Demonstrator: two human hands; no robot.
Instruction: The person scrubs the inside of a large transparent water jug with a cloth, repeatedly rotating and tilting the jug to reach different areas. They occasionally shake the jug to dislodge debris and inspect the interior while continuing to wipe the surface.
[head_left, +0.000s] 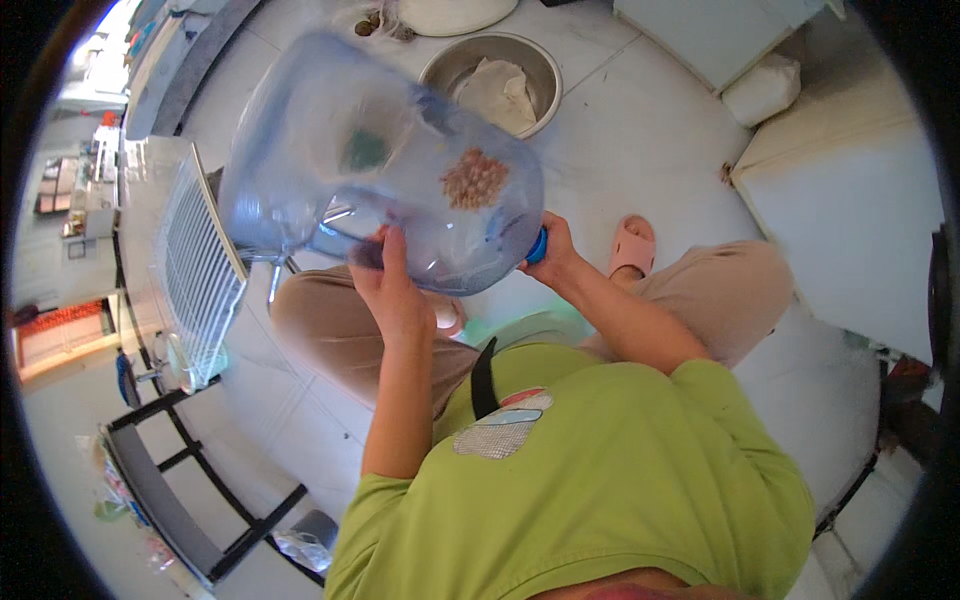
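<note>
A large clear blue plastic water jug (300, 150) is held up on its side before me, its base towards the left. My left hand (390, 289) grips the jug's built-in handle on the near side. At the other end, my right hand (555, 251) is closed around the blue cap (537, 246) at the neck. A clump of small brown pieces, perhaps nuts or beans, (475, 178) shows through the jug's wall; a green patch (365, 149) also shows through it. Beyond the jug, a steel basin (553, 90) on the tiled floor holds a white cloth (501, 94).
A white wire rack (196, 262) stands at the left. White cabinets (847, 217) line the right. A white round lid or board (454, 13) lies at the top, beside a plastic bag (386, 22). A black-framed shelf (172, 510) is at the lower left.
</note>
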